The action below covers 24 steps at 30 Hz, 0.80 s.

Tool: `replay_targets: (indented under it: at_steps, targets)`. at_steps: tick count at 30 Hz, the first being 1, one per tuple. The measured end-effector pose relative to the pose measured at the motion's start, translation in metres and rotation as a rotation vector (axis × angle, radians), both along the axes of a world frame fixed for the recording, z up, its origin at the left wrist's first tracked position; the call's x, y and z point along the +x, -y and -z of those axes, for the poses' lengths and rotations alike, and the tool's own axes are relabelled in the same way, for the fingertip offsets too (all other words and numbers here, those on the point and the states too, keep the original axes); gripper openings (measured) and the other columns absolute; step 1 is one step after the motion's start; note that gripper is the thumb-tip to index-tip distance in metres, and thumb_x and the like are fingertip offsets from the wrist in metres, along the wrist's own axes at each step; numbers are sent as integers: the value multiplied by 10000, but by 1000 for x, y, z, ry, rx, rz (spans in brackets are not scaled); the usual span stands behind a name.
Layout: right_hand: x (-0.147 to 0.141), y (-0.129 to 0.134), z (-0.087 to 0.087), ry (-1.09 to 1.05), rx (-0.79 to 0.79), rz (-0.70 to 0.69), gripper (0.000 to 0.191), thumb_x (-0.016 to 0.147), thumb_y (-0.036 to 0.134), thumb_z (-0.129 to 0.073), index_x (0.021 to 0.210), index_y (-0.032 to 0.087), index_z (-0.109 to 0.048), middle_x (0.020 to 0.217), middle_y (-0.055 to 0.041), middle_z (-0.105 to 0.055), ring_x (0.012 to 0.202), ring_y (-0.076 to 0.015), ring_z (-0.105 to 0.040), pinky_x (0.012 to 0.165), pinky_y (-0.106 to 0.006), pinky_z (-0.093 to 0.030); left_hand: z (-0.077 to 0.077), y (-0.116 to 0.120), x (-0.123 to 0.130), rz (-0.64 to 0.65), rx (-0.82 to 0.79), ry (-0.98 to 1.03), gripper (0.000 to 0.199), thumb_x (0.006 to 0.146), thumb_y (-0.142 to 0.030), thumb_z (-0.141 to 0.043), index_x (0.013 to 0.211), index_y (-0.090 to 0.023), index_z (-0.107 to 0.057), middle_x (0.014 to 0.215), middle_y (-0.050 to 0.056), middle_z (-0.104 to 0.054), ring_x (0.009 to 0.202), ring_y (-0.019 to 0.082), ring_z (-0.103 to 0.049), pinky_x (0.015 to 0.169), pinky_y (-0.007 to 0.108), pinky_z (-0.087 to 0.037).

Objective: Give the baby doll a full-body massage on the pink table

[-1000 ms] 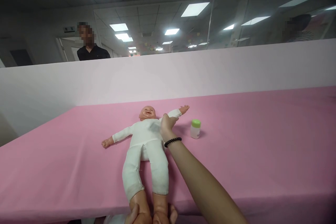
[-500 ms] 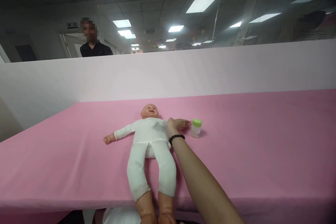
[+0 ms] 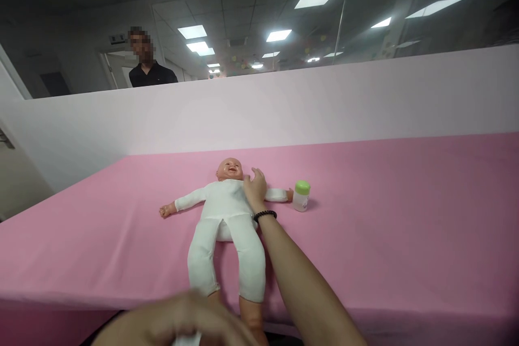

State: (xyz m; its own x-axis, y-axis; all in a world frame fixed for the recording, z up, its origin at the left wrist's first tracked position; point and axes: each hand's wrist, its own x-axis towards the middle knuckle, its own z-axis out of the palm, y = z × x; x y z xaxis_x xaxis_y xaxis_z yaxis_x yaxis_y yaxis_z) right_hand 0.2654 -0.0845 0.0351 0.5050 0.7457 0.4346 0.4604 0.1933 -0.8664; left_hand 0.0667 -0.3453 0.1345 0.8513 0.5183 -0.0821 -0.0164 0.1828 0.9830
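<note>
A baby doll (image 3: 227,200) in white clothing lies on its back on the pink-covered table, head away from me and arms spread sideways. My right hand (image 3: 255,189), with a dark beaded bracelet on the wrist, rests at the doll's shoulder and upper arm on the right side. Its fingers are apart and hold nothing I can see. Beyond it, the doll's small hand reaches up to a clear jar (image 3: 301,196) with a green lid. My left hand (image 3: 174,321) is low in the foreground, blurred, over the doll's lower legs; its fingertips are hidden.
The pink table (image 3: 385,227) runs up to a low white wall (image 3: 284,113) at the back. Above the wall is a glass pane, and a person in a dark shirt (image 3: 152,75) shows in it. Part of a door (image 3: 16,173) is at the left edge.
My right hand has drawn back from the doll's forearm near the jar to its shoulder. My left hand has come into view at the bottom. The view has shifted slightly.
</note>
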Motion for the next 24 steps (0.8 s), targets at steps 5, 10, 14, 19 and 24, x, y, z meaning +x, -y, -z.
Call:
replay_targets:
  at_steps: [5, 10, 14, 19, 24]
  targets:
    - [-1, 6, 2, 239, -171, -103, 274, 906, 279, -471, 1011, 192, -708, 1011, -104, -732, 956, -262, -664, 851, -337, -464, -39, -127, 41, -322, 524, -93, 340, 891, -489, -603, 1064, -236, -751, 1168, 80, -707, 1184, 295, -621, 1053, 432, -476]
    - [-3, 7, 1, 294, -251, -86, 314, 905, 246, -467, 1115, 208, -698, 1058, -88, -739, 992, -280, -672, 806, -331, -452, 4, -275, 75, -1021, 418, -61, 365, 882, -422, -543, 1173, -224, -639, 1390, 118, -575, 1320, 305, -507, 1062, 425, -443]
    - [-9, 4, 2, 360, -206, -111, 385, 881, 204, -471, 1204, 210, -678, 1105, -88, -733, 1018, -281, -670, 836, -337, -455, 45, -341, 69, -1137, 574, -100, 512, 875, -391, -547, 1369, -259, -527, 1537, 94, -438, 1419, 294, -389, 1154, 442, -323]
    - [-14, 0, 9, 362, -163, -154, 403, 860, 189, -468, 1206, 188, -674, 1127, -98, -726, 1024, -284, -667, 860, -349, -467, 72, -367, 56, -1037, 520, -42, 554, 868, -480, -546, 1381, -270, -553, 1486, 76, -507, 1391, 282, -426, 1157, 428, -313]
    - [-10, -5, 5, 203, -136, -205, 300, 816, 236, -534, 1071, 220, -688, 1058, -50, -735, 991, -238, -663, 875, -319, -475, 81, -368, 53, -958, 469, 64, 391, 797, -428, -571, 1080, -197, -710, 1277, 102, -653, 1229, 290, -556, 1093, 412, -388]
